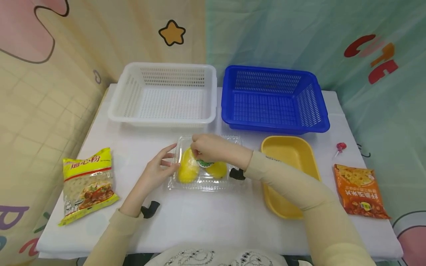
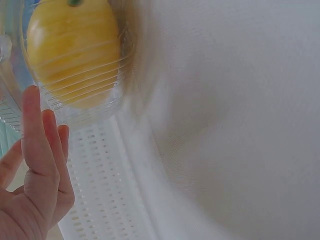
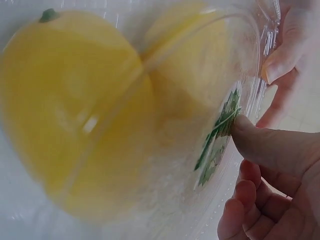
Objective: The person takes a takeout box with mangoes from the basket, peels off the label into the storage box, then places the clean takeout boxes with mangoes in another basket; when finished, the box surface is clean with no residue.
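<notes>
A clear plastic clamshell box lies on the white-clothed table with two yellow fruits inside. Green stem ends show on the fruits in the wrist views; their kind is not certain. A green and white label is on the box lid. My left hand rests against the box's left side, its fingers mostly straight. Above the lid, my right hand has its fingers curled, and in the right wrist view its thumb presses on the edge of the label. No object is seen inside the curl of those fingers.
Behind the box stand a white basket and a blue basket. My right forearm crosses a yellow tray. A pasta bag lies at left; a lollipop and an orange snack bag lie at right.
</notes>
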The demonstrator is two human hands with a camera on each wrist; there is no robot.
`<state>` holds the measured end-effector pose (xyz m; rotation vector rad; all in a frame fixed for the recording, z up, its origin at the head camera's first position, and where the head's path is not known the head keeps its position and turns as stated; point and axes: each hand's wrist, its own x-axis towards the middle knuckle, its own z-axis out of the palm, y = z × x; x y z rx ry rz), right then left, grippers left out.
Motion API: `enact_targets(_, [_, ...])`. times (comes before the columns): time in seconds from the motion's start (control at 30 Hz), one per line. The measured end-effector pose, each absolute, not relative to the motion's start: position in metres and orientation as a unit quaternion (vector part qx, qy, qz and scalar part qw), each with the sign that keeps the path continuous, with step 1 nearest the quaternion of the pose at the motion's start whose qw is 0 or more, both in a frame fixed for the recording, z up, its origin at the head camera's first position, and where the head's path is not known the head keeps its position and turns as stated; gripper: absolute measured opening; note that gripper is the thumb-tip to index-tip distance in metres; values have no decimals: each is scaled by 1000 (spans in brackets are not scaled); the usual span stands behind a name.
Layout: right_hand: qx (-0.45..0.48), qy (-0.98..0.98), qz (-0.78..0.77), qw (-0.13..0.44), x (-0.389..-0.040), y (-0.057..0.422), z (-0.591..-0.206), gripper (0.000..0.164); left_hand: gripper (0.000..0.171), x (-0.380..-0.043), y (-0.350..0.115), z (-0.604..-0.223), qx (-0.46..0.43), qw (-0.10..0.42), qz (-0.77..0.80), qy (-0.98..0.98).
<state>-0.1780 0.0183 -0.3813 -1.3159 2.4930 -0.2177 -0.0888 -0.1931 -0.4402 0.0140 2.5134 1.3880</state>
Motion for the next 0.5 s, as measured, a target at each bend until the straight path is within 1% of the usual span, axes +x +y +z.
enact_targets(0.3, [-477, 866, -54, 141, -176, 20, -384, 13, 70, -89, -191, -442, 12, 139, 478, 867])
enact_targets(0.43, [-490, 861, -51, 129, -176, 21, -383, 14, 70, -89, -192, -441, 14, 138, 475, 869])
enact_targets(0.5, [-487, 861, -61, 131, -177, 23, -379, 12, 70, -89, -193, -440, 12, 138, 475, 869])
